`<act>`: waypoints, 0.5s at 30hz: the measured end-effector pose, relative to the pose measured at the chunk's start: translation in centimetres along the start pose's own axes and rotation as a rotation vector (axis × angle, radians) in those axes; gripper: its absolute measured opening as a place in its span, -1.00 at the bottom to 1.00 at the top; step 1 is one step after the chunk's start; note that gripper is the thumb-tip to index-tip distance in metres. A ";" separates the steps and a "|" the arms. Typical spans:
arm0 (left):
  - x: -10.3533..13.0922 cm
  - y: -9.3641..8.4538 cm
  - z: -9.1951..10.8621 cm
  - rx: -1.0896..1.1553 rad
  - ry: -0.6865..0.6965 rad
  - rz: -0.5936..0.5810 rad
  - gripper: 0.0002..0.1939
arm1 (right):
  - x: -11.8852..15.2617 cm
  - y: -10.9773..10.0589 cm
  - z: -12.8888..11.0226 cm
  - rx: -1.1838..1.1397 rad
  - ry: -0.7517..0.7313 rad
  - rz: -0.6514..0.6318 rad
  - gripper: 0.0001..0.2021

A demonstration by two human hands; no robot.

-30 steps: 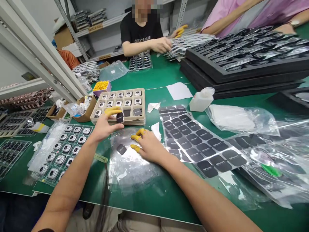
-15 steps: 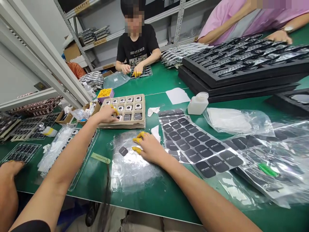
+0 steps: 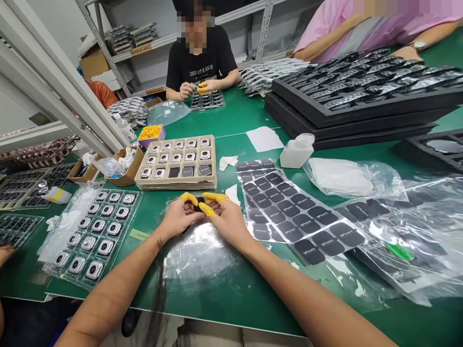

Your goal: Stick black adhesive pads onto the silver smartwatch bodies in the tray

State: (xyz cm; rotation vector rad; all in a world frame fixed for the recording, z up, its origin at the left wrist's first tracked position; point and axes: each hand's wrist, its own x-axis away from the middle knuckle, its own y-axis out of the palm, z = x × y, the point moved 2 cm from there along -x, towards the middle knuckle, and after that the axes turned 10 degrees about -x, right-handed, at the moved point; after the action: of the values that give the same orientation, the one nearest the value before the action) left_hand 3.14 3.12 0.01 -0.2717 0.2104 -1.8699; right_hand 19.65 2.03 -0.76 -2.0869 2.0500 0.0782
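Observation:
Above a pile of clear plastic sleeves (image 3: 202, 262), my left hand (image 3: 177, 214) and my right hand (image 3: 229, 219) meet, both wearing yellow finger cots. Their fingertips pinch a small square watch body (image 3: 199, 204), its dark face partly covered by the fingers. Just beyond stands a beige tray (image 3: 177, 183) with rows of silver watch bodies; two cells in its front row show dark square covers. To the right lie sheets of black square stickers (image 3: 303, 224). Under my left hand, only a sliver of a dark piece shows on the plastic.
A clear tray of watch bodies (image 3: 88, 243) lies left, beside a green strip (image 3: 139, 234). A white bottle (image 3: 297, 151) and stacked black foam trays (image 3: 311, 115) stand right. Across the table a person (image 3: 202, 62) handles small parts; another's pink sleeve (image 3: 320, 31) shows behind.
My left hand has come back from the beige tray with a watch body from its front row. My right hand has lifted off the plastic to grip it too. The view has shifted slightly.

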 end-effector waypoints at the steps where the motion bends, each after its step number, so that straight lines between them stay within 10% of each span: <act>1: -0.1 0.2 -0.3 -0.008 -0.030 -0.018 -0.54 | 0.0 0.0 0.3 0.024 -0.003 0.012 -0.68; 15: 0.3 0.1 -1.0 0.009 -0.023 -0.111 -0.33 | 0.1 -1.4 -1.0 0.180 -0.411 0.001 -0.84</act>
State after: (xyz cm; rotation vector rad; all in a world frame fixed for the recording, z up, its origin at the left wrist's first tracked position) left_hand 2.92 2.82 -0.92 -0.3042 0.1740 -1.9759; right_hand 20.92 1.74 0.37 -1.7853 1.7432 0.2854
